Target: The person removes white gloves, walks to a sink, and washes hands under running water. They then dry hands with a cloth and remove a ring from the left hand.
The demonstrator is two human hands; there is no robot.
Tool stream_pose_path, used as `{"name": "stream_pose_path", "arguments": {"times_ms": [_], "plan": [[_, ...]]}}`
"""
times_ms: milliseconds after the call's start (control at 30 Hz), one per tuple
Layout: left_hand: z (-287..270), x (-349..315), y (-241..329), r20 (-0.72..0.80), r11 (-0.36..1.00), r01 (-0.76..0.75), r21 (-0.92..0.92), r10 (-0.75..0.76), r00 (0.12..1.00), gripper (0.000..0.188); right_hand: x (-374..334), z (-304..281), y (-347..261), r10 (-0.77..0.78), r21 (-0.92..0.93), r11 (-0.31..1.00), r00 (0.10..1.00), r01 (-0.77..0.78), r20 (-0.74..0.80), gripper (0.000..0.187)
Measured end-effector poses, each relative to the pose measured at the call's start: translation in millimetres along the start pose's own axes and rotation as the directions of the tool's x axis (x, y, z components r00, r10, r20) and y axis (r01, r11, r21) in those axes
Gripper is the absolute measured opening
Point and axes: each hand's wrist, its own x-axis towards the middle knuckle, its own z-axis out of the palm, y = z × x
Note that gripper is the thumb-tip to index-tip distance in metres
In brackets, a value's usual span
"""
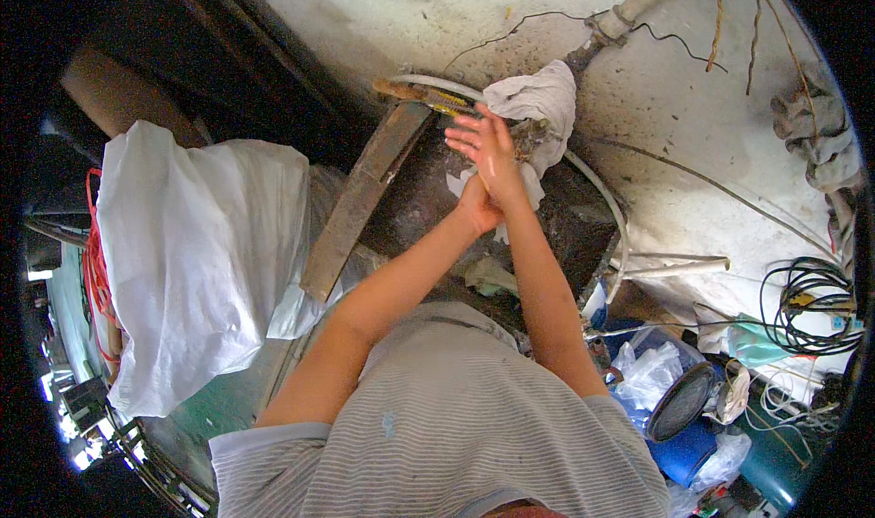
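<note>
My right hand [493, 153] is raised with its fingers apart, and its skin looks shiny, as if wet. My left hand [478, 205] presses against the base of the right palm from below; its fingers are hidden behind the right hand. I see nothing held in the right hand. Just beyond the hands, a crumpled whitish cloth [540, 99] hangs at the end of a wall pipe. Beneath them lies a dark, dirty surface [410, 199] with pale scraps on it. A brownish, handle-like piece [401, 90] with something yellow beside it lies at the far edge.
A worn plank [360, 208] slants on the left, near a big white sack [200, 254]. A pale hose [622, 235] curves round the right side. Black coiled cable [807, 308], a blue container [682, 452] and plastic bags [652, 372] crowd the lower right. The pipe [638, 8] meets a stained wall.
</note>
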Motion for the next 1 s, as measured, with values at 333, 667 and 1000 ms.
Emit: {"name": "stream_pose_path", "arguments": {"times_ms": [333,667,1000], "plan": [[-19.2,-9.2,3.0,-0.271,0.980,-0.074,0.186,0.123,0.955,0.045,-40.7,-22.5,-19.4,-0.257,-0.932,0.129,0.919,0.339,0.299,0.026],[43.5,-29.9,22.8,-0.207,0.888,-0.162,0.430,0.272,0.940,0.048,-73.4,-16.2,-13.9,-0.200,-0.823,-0.348,0.822,0.449,0.533,0.046],[45.9,-21.2,21.2,-0.262,0.951,-0.090,0.296,0.171,0.950,0.032,-77.1,-15.3,-32.4,-0.157,-0.773,-0.255,0.764,0.581,0.626,0.041]]}}
